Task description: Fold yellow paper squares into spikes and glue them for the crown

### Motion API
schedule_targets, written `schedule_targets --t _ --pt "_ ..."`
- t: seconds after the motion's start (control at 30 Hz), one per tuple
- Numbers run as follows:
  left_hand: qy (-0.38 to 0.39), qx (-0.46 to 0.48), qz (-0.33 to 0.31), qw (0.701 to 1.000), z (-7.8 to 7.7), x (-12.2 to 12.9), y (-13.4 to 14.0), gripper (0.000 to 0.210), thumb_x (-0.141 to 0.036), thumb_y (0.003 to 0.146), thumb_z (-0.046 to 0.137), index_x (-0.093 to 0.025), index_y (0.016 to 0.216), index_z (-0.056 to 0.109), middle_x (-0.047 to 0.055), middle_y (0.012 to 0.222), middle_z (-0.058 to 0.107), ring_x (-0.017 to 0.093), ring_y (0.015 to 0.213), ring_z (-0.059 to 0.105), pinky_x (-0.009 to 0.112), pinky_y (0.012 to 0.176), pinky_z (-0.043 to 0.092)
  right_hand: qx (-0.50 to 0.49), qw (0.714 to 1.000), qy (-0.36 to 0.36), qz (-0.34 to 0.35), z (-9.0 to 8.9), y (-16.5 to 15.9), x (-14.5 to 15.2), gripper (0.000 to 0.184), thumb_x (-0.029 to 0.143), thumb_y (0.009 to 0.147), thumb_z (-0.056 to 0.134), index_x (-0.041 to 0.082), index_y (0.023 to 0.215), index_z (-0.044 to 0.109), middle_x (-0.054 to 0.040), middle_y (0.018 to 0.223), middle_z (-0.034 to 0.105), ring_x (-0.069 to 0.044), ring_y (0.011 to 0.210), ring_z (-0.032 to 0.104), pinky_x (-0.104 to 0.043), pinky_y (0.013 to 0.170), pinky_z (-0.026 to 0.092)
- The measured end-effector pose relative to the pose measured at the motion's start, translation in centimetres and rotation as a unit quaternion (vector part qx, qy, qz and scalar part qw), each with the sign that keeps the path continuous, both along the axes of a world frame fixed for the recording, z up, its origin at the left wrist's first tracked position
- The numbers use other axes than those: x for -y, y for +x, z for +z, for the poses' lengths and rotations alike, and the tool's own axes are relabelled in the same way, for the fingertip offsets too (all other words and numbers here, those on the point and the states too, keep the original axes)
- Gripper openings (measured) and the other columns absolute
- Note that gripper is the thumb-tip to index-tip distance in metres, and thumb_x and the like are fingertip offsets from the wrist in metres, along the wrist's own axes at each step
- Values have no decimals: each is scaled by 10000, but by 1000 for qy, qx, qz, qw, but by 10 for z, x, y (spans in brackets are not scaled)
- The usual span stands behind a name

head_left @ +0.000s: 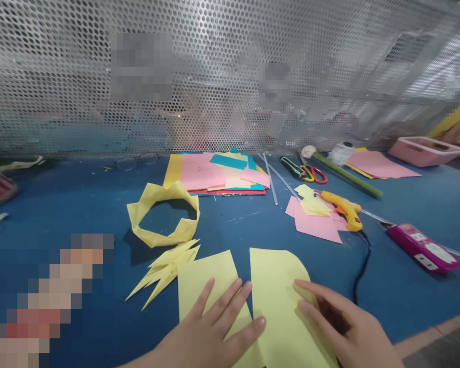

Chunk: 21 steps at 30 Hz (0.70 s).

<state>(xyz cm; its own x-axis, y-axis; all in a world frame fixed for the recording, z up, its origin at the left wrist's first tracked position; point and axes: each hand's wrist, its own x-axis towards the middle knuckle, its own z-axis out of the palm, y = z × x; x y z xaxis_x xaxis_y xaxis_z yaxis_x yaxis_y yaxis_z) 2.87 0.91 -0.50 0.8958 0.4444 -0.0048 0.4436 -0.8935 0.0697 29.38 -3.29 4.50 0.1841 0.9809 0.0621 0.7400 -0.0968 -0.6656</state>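
Observation:
Side by side at the near edge of the table lie a left yellow paper piece point(209, 268) and a right yellow paper piece point(272, 286) with a rounded top corner. Fingers spread, my left hand point(210, 324) rests flat on the left piece, its thumb reaching the right one. My right hand point(352, 324) pinches the outer edge of the right piece between thumb and fingers. Beyond my left hand are a jagged yellow paper ring point(164, 239) and several pointed yellow paper shapes point(170, 266).
A stack of coloured paper point(203, 171) lies at the back of the blue table point(233, 225). To the right are a yellow glue gun point(347, 209) with its cord, scissors point(316, 174), a purple power strip point(423, 248), and a pink basket point(421, 152). A perforated metal panel point(214, 61) stands behind.

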Motion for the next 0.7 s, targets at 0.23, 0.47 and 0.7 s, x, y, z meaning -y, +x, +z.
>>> schedule_targets --t 0.23,0.47,0.7 --pt "-9 11 -3 1000 5 0 0 953 -125 794 651 -336 1493 39 212 1528 52 408 1393 193 677 993 337 -21 999 -27 4 0 3 5 313 481 770 654 273 971 773 21 581 659 -140 488 613 -176 449 503" --pt "1 44 -18 999 13 -2 -3 882 -300 884 624 -488 1442 -34 184 1542 69 405 1378 235 665 978 354 -32 998 -56 4 -3 9 8 354 507 769 644 260 988 770 12 590 665 -153 513 633 -183 462 514" --pt "10 53 -28 998 18 -1 -3 854 -373 894 603 -494 1436 -45 233 1532 111 410 1370 265 672 940 386 25 997 -25 -68 -11 27 11 387 557 742 648 286 991 769 -3 746 742 -182 616 686 -210 514 551"
